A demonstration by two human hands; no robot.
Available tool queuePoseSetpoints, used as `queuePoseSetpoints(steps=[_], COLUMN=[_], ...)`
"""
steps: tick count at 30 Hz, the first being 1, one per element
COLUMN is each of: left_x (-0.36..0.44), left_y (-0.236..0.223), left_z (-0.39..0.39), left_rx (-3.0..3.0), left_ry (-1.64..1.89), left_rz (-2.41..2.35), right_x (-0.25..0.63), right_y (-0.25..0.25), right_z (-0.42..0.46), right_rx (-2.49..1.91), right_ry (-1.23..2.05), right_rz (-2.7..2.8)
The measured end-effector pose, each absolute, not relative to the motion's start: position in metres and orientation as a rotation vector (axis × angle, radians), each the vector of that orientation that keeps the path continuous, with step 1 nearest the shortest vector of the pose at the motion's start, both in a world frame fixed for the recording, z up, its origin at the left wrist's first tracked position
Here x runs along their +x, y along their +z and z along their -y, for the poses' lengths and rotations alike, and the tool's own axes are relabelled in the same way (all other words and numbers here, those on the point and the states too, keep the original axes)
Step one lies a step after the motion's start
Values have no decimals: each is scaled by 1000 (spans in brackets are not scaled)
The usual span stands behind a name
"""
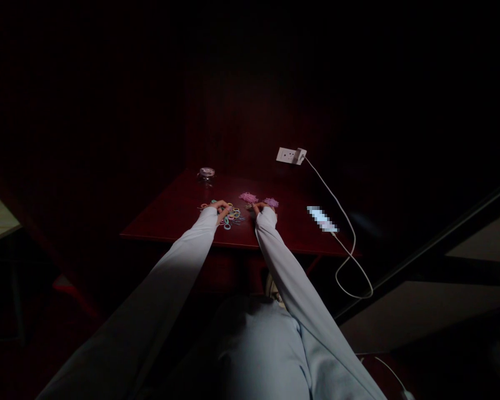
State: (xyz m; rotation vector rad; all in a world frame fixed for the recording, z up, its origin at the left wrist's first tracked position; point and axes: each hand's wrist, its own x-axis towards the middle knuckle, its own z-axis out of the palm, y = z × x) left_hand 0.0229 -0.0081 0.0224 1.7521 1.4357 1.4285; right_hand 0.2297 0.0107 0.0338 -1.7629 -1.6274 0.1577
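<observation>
A loose pile of small coloured rings that look like hair ties (pixel 227 226) lies near the front of the dark red table (pixel 162 222), with small greyish pieces at its right side. Over this pile is my left hand (pixel 221 206), its fingers bent together; what they hold, if anything, is too small to tell. To the right, my right hand (pixel 267 208) points inward with thumb and fingers drawn together beside a small dull piece. Just beyond it are a heap of small pink bands (pixel 248 197) and a heap of purple ones (pixel 271 201).
A clear jar with a pale lid (pixel 207 173) stands at the back left of the table. On the right lies a lit phone (pixel 321 218), its white cable (pixel 337 200) looping past the table edge and up to a charger in the wall socket (pixel 289 155). The surroundings are very dark.
</observation>
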Motion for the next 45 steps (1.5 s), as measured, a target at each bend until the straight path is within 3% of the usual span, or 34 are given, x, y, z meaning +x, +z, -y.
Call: queuePoseSetpoints(steps=[8, 20, 45], left_x=[22, 16, 15], left_y=[22, 13, 17], left_z=[7, -4, -4], left_rx=[1767, 1804, 1804], left_ry=[1405, 1341, 1309], left_rz=[-1488, -1454, -1460], right_x=[228, 225, 230], right_y=[26, 39, 37], right_z=[-22, -15, -20], right_rx=[-1698, -1782, -1748], right_ry=[-162, -312, -308], right_rz=[1854, 2001, 2022])
